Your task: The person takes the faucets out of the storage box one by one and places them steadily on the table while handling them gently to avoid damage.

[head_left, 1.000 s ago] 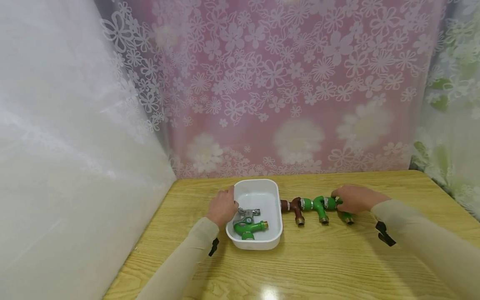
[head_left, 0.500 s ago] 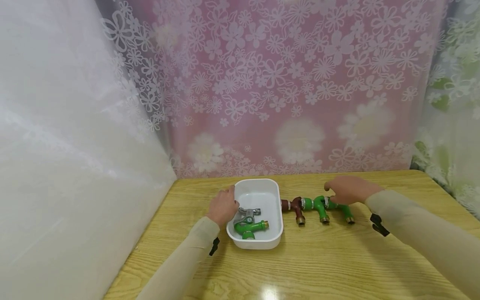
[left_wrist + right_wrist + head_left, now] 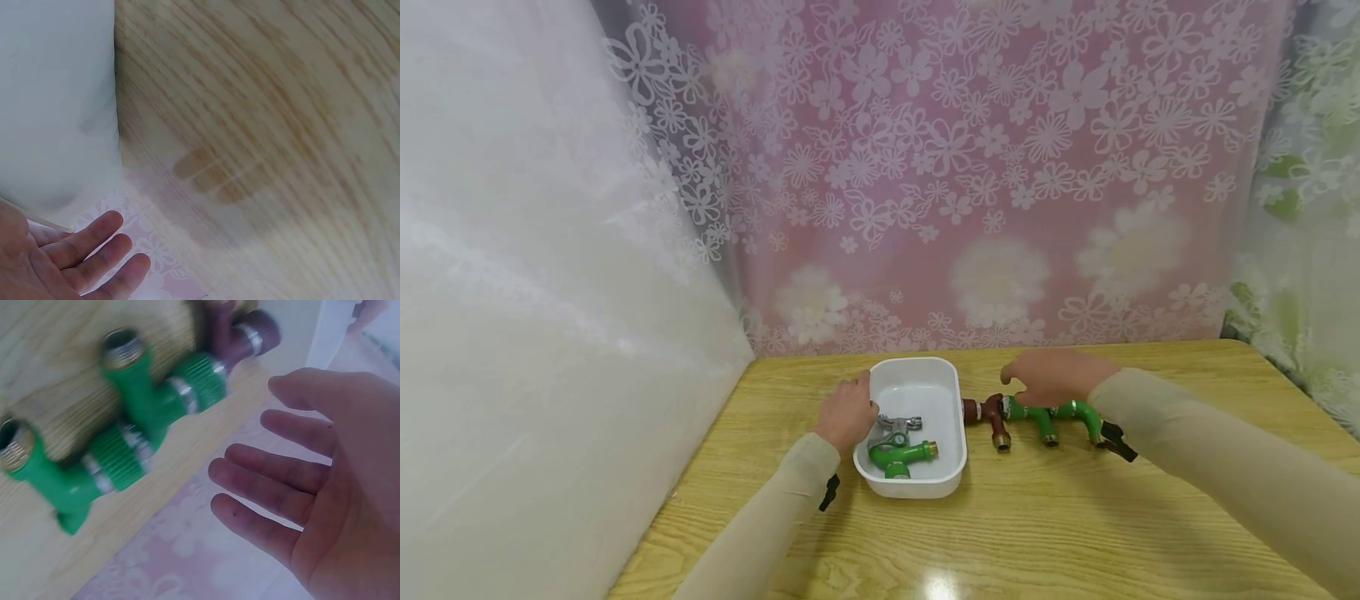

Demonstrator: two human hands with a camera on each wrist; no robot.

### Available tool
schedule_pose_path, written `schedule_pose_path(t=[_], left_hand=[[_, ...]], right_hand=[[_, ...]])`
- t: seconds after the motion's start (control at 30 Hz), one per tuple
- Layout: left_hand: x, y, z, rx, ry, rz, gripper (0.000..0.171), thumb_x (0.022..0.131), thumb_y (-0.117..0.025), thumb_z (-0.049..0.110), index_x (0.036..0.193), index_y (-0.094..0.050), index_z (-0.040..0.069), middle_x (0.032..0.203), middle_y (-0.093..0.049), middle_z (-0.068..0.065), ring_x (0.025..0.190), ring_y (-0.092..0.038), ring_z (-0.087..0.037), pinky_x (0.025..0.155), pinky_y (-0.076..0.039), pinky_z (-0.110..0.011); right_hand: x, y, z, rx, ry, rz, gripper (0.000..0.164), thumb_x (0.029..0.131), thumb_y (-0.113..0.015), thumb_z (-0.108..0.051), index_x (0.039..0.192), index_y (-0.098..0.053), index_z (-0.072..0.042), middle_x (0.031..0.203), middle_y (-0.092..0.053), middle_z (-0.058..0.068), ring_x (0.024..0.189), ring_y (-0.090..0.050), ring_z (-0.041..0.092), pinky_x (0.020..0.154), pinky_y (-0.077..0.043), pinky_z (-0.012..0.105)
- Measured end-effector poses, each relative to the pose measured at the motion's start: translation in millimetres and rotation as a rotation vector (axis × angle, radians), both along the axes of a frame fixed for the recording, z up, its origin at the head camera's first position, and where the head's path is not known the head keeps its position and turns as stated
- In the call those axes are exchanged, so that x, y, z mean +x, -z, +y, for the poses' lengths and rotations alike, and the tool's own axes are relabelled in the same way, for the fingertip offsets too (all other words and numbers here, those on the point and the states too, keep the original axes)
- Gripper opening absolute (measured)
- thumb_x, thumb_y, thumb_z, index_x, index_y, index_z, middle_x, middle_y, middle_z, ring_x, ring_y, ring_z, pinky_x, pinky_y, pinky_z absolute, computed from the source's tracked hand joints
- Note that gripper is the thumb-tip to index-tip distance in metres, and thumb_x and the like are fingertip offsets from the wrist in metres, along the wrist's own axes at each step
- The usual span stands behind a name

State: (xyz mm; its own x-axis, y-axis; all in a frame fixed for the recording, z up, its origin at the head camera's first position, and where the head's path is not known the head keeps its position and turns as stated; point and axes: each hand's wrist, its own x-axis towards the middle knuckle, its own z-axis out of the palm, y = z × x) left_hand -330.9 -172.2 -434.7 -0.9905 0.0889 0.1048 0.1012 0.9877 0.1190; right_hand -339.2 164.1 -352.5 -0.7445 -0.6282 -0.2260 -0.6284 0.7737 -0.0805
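My left hand (image 3: 846,414) holds the left rim of a white plastic basin (image 3: 917,491); the left wrist view shows several of its fingers (image 3: 94,240) outside the wall. Inside the basin lie a silver tap (image 3: 901,427) and a green tap (image 3: 897,456). To its right, a maroon tap (image 3: 997,421) and two green taps, the middle one (image 3: 140,394) and the rightmost one (image 3: 62,494), form a row with threaded brass ends toward me. My right hand (image 3: 1056,375) hovers over the row, fingers spread and holding nothing, partly covering the green taps in the head view.
A wood-grain table (image 3: 1000,542) bears everything. Behind its far edge hangs a pink flowered curtain (image 3: 985,208). A white sheet (image 3: 550,292) slopes along the left, and a green-patterned curtain (image 3: 1307,250) hangs at the right.
My right hand has let go of the rightmost green tap, risen, and moved left over the row toward the basin. The left hand and basin have stayed in place.
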Motion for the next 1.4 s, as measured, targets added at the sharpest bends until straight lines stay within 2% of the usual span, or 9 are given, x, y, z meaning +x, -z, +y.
schedule_pose_path(t=[0.17,0.43,0.67,0.9,1.07,1.4], left_hand=[[1.0,0.0,0,0.014,-0.007,-0.001,0.054,0.098,-0.058,0.023,0.147,-0.041,0.006,0.120,-0.067,-0.014,0.107,-0.064,-0.027,0.082,-0.059,-0.044],[0.4,1.4,1,-0.003,-0.007,0.008,0.055,0.098,-0.057,0.023,0.148,-0.041,0.005,0.120,-0.067,-0.014,0.107,-0.064,-0.026,0.082,-0.059,-0.042],[-0.2,-0.3,0,-0.005,-0.008,0.009,0.053,0.098,-0.058,0.024,0.146,-0.043,0.006,0.118,-0.068,-0.013,0.105,-0.065,-0.026,0.081,-0.059,-0.042],[-1.5,1.8,0,0.009,-0.013,-0.003,0.055,0.098,-0.058,0.025,0.147,-0.041,0.007,0.121,-0.067,-0.014,0.106,-0.065,-0.026,0.081,-0.059,-0.043],[-1.7,1.8,-1,0.009,-0.019,-0.006,0.057,0.098,-0.058,0.025,0.149,-0.040,0.007,0.123,-0.066,-0.014,0.108,-0.065,-0.027,0.083,-0.059,-0.044],[-0.1,-0.1,-1,-0.018,0.004,0.022,0.053,0.097,-0.060,0.025,0.143,-0.044,0.005,0.114,-0.068,-0.013,0.099,-0.067,-0.025,0.072,-0.059,-0.041]], right_hand=[[-1.0,-0.8,-23,0.011,-0.050,0.033,0.034,0.097,-0.066,-0.027,0.129,-0.066,-0.014,0.130,-0.065,0.011,0.115,-0.064,0.030,0.093,-0.054,0.050],[0.2,-4.0,-54,0.013,-0.096,0.036,0.037,0.097,-0.067,-0.027,0.131,-0.066,-0.014,0.131,-0.065,0.010,0.117,-0.063,0.028,0.096,-0.053,0.049],[0.0,-9.5,-79,0.014,-0.119,-0.002,0.037,0.098,-0.065,-0.028,0.134,-0.064,-0.018,0.134,-0.062,0.008,0.119,-0.061,0.025,0.098,-0.052,0.046],[-4.6,-6.6,-104,0.044,-0.158,-0.023,0.039,0.097,-0.066,-0.031,0.134,-0.065,-0.022,0.136,-0.062,0.006,0.117,-0.060,0.020,0.097,-0.052,0.042],[-8.4,-6.0,-119,0.064,-0.168,-0.055,0.042,0.096,-0.067,-0.033,0.136,-0.064,-0.022,0.140,-0.060,0.004,0.122,-0.058,0.019,0.100,-0.051,0.041],[-12.9,-6.0,-146,0.071,-0.237,-0.107,0.042,0.096,-0.067,-0.029,0.136,-0.064,-0.019,0.140,-0.061,0.003,0.127,-0.057,0.021,0.103,-0.050,0.042]])
